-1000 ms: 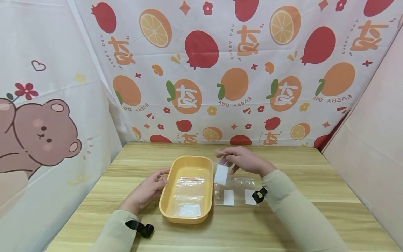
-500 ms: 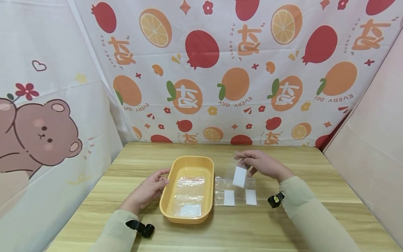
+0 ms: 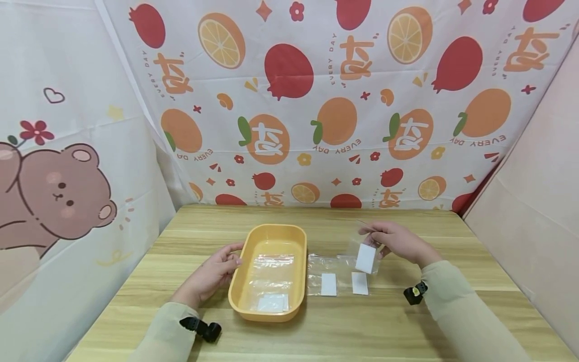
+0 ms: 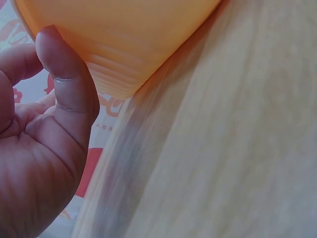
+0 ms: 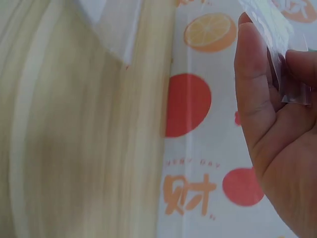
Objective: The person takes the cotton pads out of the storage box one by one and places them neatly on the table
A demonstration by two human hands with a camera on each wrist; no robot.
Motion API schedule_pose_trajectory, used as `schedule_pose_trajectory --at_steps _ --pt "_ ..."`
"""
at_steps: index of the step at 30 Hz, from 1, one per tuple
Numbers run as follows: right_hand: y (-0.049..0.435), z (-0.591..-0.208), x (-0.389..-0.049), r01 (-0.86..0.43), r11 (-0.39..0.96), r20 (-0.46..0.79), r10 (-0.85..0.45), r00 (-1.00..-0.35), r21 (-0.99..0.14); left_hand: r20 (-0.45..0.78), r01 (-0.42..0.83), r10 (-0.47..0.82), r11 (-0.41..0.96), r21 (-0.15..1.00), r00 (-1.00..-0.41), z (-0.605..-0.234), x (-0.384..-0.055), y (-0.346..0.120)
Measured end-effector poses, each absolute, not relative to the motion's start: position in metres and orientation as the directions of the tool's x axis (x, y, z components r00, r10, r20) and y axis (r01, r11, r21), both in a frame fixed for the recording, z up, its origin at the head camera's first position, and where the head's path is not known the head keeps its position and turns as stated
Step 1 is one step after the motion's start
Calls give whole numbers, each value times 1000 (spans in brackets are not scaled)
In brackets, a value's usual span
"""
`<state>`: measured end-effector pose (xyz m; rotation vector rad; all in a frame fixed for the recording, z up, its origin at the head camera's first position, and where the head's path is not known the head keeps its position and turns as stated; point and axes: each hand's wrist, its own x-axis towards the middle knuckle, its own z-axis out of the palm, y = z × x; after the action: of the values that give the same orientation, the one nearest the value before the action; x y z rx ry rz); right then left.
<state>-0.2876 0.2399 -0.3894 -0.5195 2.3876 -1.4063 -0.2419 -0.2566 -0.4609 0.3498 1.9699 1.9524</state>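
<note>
A yellow plastic tray (image 3: 235,299) stands on the table, its left rim held by my left hand (image 3: 216,269). The left wrist view shows the thumb (image 4: 67,84) against the tray's edge. Inside the tray lies a clear zip bag (image 3: 273,271) with a white card or label at its near end. My right hand (image 3: 400,244) pinches the top of another clear zip bag (image 3: 365,258), which hangs above the table with a white rectangle in its lower part. Below and left of it, two similar bags lie flat, a left bag (image 3: 328,284) and a right bag (image 3: 360,283).
The wood-grain table (image 3: 316,337) reaches back to a fruit-printed cloth (image 3: 289,125). A bear-printed cloth (image 3: 68,196) closes the left side and a pale cloth (image 3: 543,201) the right. Both wrists wear black straps with small cameras.
My right hand has moved right and slightly toward me with the hanging zip bag, from beside the tray to over the right-hand flat bag. The left hand and tray have stayed still.
</note>
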Motion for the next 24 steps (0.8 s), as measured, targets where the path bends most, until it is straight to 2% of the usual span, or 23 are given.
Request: schedule_pose_trajectory --at_steps 13,24 --pt "276 -410 -283 -103 461 -146 -473 -869 -881 -111 -98 370 55 994 -922 -463 -241 -257" --pt "292 -423 -281 -62 561 -243 -453 -858 -825 -92 -83 382 41 996 -920 -464 -242 -258"
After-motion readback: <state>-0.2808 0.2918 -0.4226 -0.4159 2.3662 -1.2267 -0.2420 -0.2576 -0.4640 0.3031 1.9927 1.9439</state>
